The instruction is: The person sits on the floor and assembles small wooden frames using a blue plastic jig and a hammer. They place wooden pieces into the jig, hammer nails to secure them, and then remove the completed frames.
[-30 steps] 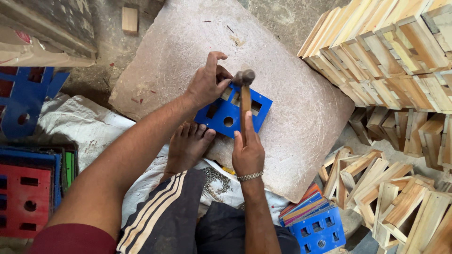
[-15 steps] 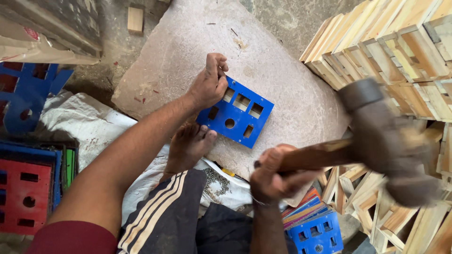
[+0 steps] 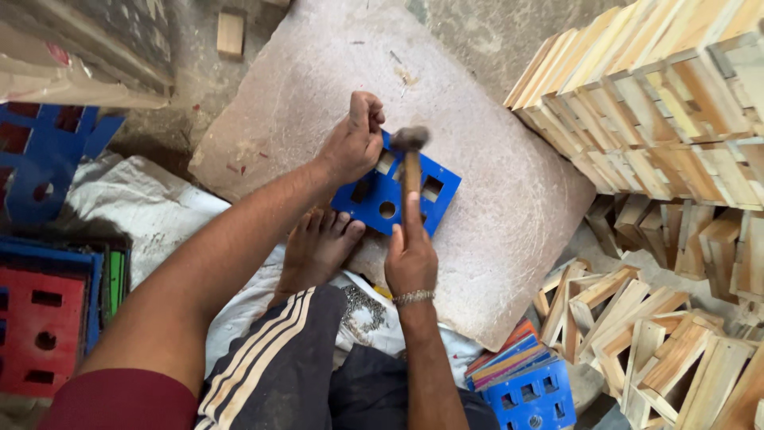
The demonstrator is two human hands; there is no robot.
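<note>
A blue square board (image 3: 434, 191) with round and square cut-outs lies on a flat stone slab (image 3: 493, 239). My left hand (image 3: 352, 143) pinches something small at the board's far left corner; what it holds is too small to tell. My right hand (image 3: 410, 255) grips the wooden handle of a hammer (image 3: 411, 155), whose metal head is down at the board's far edge, right beside my left fingers. My bare foot (image 3: 318, 247) rests against the slab's near edge.
Stacks of bare wooden frames (image 3: 660, 103) stand at the right, with more loose frames (image 3: 637, 326) below them. Coloured boards (image 3: 525, 382) lie by my knee. Red and blue boards (image 3: 40, 318) pile at the left. A small wooden block (image 3: 230, 33) lies beyond the slab.
The hammer was down on the board a second ago, swung up high to the right half a second ago, and is now down on the board's far edge again. My left hand stayed put.
</note>
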